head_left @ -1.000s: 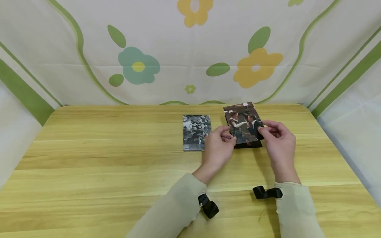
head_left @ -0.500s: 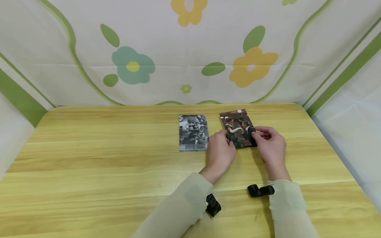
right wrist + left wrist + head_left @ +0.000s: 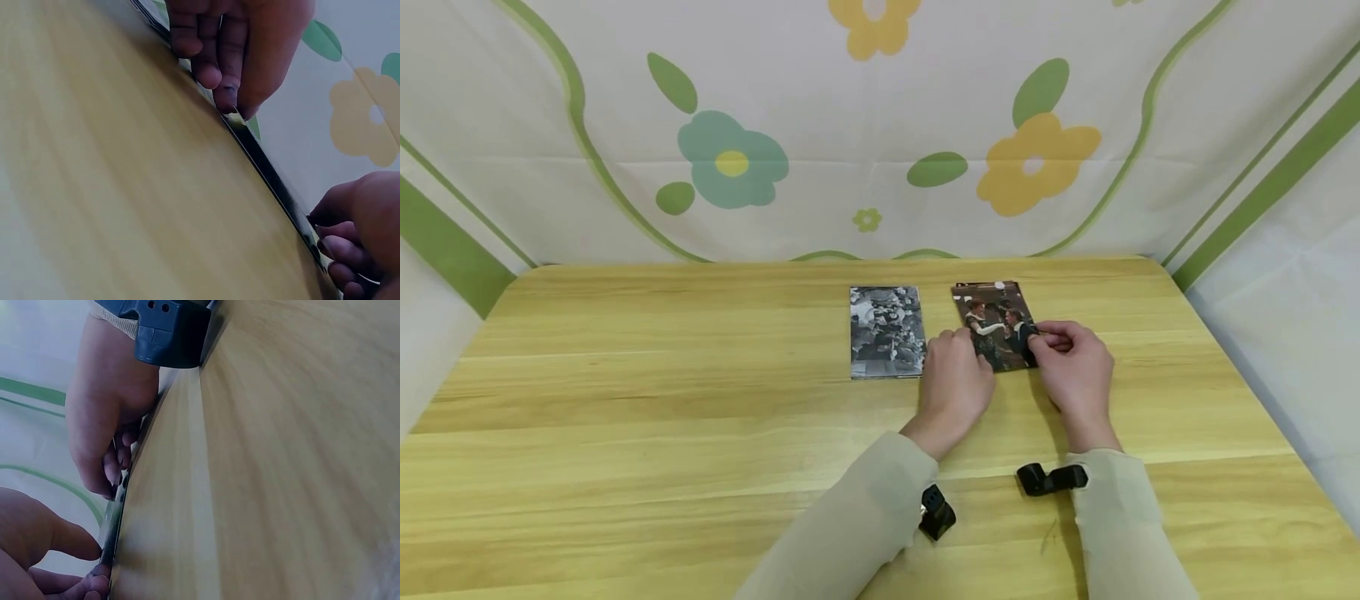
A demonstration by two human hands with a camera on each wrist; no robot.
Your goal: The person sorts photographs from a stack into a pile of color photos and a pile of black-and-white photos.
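Observation:
A colour photo (image 3: 997,329) of a couple, one kissing the other's hand, lies at the right of the table over a darker photo whose top edge peeks out. At its lower left edge my left hand (image 3: 955,383) pinches it, thumb and fingertips right at the corner in the right wrist view (image 3: 265,56). My right hand (image 3: 1075,371) pinches the right edge between thumb and fingers. Seen edge-on in the left wrist view, the photo (image 3: 114,528) stays close over the table. Just left of my left hand lies a stack of black-and-white photos (image 3: 886,332).
The wooden table (image 3: 625,417) reaches back to a white cloth (image 3: 820,100) printed with flowers, and cloth hangs at both sides. A black wrist camera (image 3: 937,512) is strapped at the left sleeve, another black camera (image 3: 1051,480) at the right.
Both hands have lowered the colour photo and drawn it over the darker one beneath, so their edges now nearly line up. The black-and-white stack stays in place; the head view has shifted slightly.

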